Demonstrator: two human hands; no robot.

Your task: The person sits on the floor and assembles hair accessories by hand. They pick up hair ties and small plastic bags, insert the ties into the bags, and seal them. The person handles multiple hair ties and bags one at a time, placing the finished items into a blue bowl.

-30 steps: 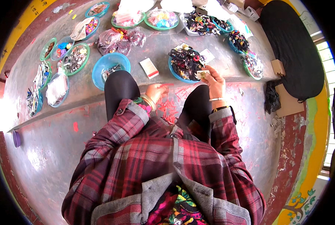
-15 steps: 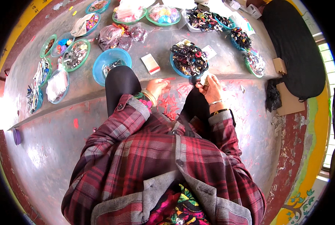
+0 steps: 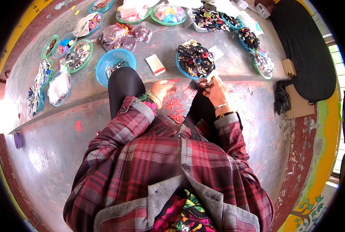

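My right hand (image 3: 218, 94) is closed, thumb and fingers pinching a small black and pale piece (image 3: 210, 79) just in front of a blue bowl. That blue bowl (image 3: 178, 68) is heaped with black hair ties (image 3: 195, 58), some with coloured beads or charms. Above my left thigh, my left hand (image 3: 161, 89) has its fingers drawn together. A thin red strip (image 3: 176, 80) shows at its fingertips; whether the hand grips it, I cannot make out. Between my knees, many red scraps (image 3: 175, 109) lie scattered on the floor.
A white and red box (image 3: 155, 64) lies between the hair-tie bowl and another blue bowl (image 3: 131, 58) at my left knee. Several small-parts bowls stand at left and back. A plastic bag of beads (image 3: 120, 36) lies behind. At right are a cardboard sheet (image 3: 299, 103) and a black bag (image 3: 282, 101).
My right hand has shifted slightly, and the black and pale piece in its fingers has turned. My left hand has barely moved.
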